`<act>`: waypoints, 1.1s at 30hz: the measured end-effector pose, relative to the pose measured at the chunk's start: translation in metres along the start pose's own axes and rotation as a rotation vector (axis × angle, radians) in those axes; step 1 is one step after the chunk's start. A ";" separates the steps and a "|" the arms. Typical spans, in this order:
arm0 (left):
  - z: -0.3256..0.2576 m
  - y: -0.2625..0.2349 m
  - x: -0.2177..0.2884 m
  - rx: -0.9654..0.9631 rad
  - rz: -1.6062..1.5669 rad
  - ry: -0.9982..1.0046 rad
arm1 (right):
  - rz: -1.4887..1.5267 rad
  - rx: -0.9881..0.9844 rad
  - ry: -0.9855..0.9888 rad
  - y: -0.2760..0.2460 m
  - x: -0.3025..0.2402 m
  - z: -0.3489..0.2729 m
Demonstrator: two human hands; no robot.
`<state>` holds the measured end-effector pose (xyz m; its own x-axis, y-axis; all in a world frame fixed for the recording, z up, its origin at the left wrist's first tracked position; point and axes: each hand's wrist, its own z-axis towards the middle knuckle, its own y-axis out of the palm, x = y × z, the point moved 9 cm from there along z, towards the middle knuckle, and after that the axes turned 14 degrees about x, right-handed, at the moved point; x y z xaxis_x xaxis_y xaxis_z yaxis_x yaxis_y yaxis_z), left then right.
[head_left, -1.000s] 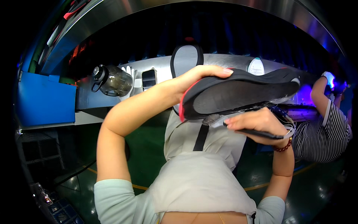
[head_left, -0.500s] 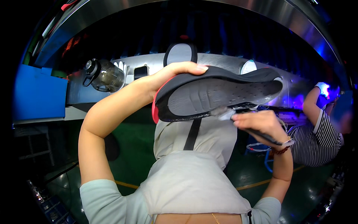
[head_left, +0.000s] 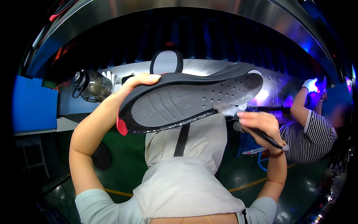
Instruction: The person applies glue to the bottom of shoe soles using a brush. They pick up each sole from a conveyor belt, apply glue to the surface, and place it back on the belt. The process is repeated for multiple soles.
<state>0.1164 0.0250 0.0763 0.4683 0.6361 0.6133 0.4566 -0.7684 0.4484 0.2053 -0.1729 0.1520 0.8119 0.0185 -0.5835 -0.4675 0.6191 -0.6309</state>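
Two hands are occupied with one shoe sole (head_left: 190, 99), which is held raised in front of the body, bottom face turned toward the camera. The left hand (head_left: 140, 83) is closed around the heel end, fingers curled over the upper rim beside a red tab. The right hand (head_left: 259, 125) is wrapped around the dark handle of a small brush (head_left: 238, 117), whose pale bristle tip is pressed against the lower rim of the sole near the toe end. A wet, glistening band is seen along the lower edge between the two hands, so that stretch is judged to be coated already; the toe curve and the upper rim appear dry and are judged to be left. Beyond the left hand a clear bottle (head_left: 93, 86) is lying on a metal bench (head_left: 209, 67). Past the right hand, a co-worker in a striped shirt (head_left: 311, 136) is seen reaching up with a gloved hand.
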 end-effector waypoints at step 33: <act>0.066 0.023 -0.068 -0.049 -0.482 -0.067 | -0.584 0.681 0.188 0.032 0.048 -0.002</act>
<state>0.1454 -0.0311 0.0018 0.2611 0.9221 0.2855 0.5978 -0.3866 0.7022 0.2288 -0.1536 0.1028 0.7565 -0.5338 -0.3778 0.3545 0.8202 -0.4490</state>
